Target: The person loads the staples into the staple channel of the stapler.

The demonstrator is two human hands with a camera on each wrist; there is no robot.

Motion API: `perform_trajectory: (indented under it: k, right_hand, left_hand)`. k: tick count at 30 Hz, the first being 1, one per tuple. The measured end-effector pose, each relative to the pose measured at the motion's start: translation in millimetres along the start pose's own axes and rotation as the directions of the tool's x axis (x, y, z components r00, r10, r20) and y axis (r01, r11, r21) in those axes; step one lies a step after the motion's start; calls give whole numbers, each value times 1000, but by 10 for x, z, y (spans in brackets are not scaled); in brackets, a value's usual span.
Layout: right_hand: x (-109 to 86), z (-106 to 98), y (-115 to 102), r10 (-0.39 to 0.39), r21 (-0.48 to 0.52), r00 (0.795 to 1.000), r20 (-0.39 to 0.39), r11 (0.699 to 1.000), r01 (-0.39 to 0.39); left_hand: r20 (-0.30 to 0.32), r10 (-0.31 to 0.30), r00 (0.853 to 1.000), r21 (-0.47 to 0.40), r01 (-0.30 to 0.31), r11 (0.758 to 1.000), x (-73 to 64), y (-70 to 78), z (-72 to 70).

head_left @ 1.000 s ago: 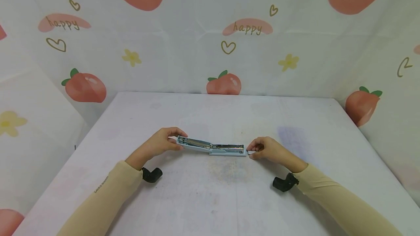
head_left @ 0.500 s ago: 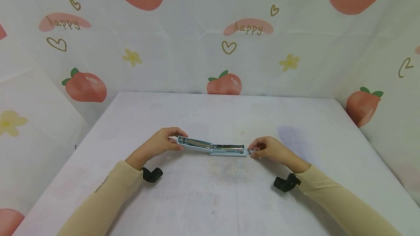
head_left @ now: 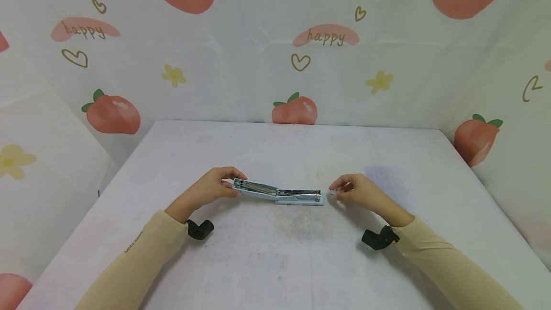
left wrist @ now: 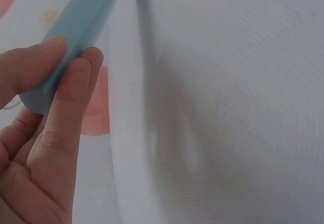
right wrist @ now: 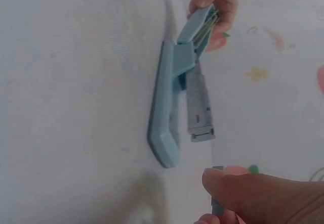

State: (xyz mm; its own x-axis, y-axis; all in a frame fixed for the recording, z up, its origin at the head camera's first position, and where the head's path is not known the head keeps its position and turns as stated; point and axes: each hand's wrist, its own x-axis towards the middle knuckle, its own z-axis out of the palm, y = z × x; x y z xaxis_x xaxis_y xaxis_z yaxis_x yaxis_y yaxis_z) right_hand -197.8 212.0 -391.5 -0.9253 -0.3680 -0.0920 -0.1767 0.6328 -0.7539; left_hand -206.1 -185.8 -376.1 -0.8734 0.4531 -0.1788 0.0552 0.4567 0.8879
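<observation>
A light blue stapler (head_left: 299,200) lies opened out flat, its base on the table and its top cover (head_left: 255,187) folded back to the left. My left hand (head_left: 217,185) grips the end of that cover; in the left wrist view, the thumb and fingers (left wrist: 66,97) pinch it from both sides. In the right wrist view the metal magazine (right wrist: 199,102) stands over the base, its front end facing my right hand (right wrist: 268,196). Between thumb and fingers there I pinch a short grey staple strip (right wrist: 217,208), partly covered by the thumb, a little apart from the stapler.
The white table (head_left: 275,262) has faint stains and a bluish patch (head_left: 383,188) on the right. A cloth with printed peaches (head_left: 294,110) hangs behind and along the sides. A black wrist camera (head_left: 380,238) sits on each sleeve.
My right hand has drawn away from the stapler's front end, slightly right and up, with the staple strip in its fingers. The left hand and the stapler have stayed in place.
</observation>
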Motion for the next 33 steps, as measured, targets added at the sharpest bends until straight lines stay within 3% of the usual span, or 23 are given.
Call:
perform_trajectory:
  k: [33]
  right_hand:
    - [-55,-106,-322,-40,16,997,-63,999,41]
  left_hand:
    - [-1,-8,1000,-11,8,1000,-2,7,1]
